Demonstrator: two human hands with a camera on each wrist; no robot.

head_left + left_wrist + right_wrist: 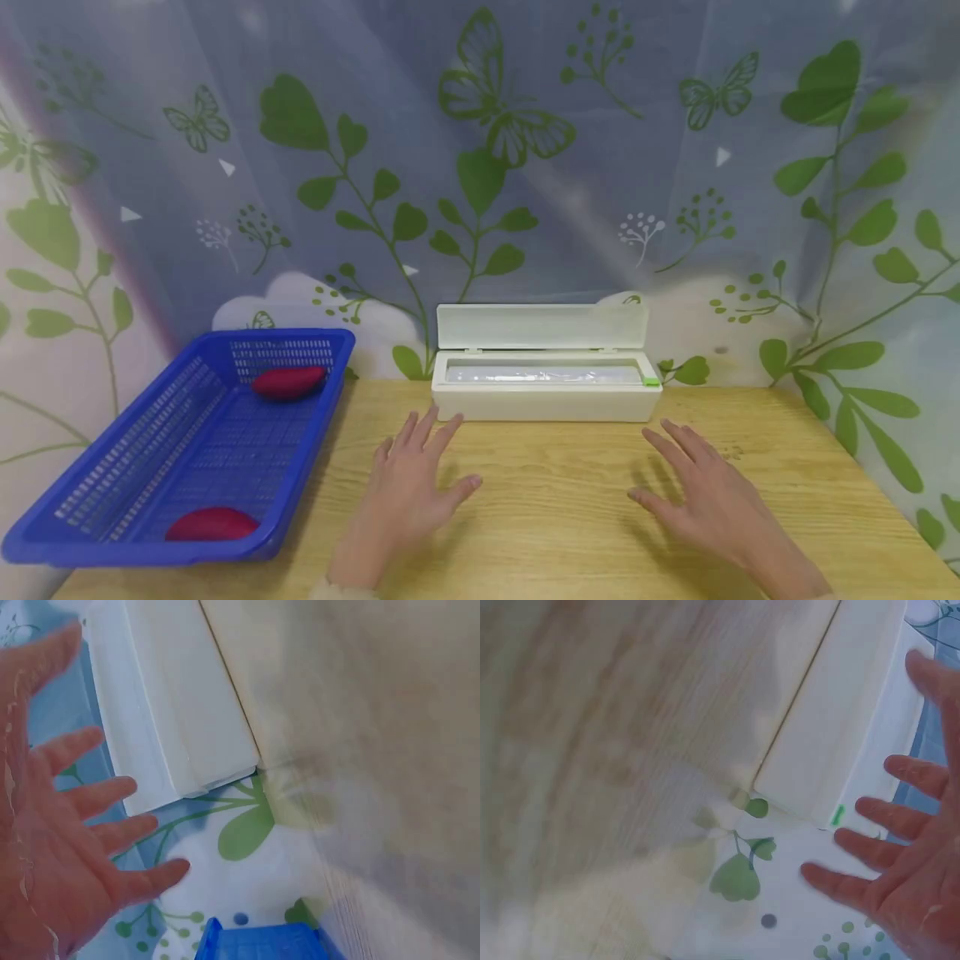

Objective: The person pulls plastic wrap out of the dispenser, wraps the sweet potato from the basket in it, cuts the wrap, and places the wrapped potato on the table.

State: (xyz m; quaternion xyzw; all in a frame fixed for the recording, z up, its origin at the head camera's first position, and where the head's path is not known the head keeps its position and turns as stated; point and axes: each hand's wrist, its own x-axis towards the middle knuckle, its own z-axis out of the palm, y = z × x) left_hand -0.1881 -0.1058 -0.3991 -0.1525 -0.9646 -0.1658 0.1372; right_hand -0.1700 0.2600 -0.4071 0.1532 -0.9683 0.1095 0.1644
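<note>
Both hands hold nothing and have their fingers spread. In the head view the left hand (411, 492) hovers in front of the left end of a white cling film dispenser box (547, 405). The right hand (708, 496) is in front of its right end. The box lid (542, 327) stands raised at the back, and a roll of clear film (540, 375) lies inside. A small green slider (651, 382) sits at the front right edge. Each wrist view shows an open palm, the left hand (67, 840) and the right hand (922, 855), near the box.
A blue plastic basket (300, 467) stands at the left of the wooden table (555, 517). Inside it lie two dark red, elongated items, one at the far end (288, 383) and one at the near end (213, 525). A leaf-patterned curtain (525, 225) hangs behind the table.
</note>
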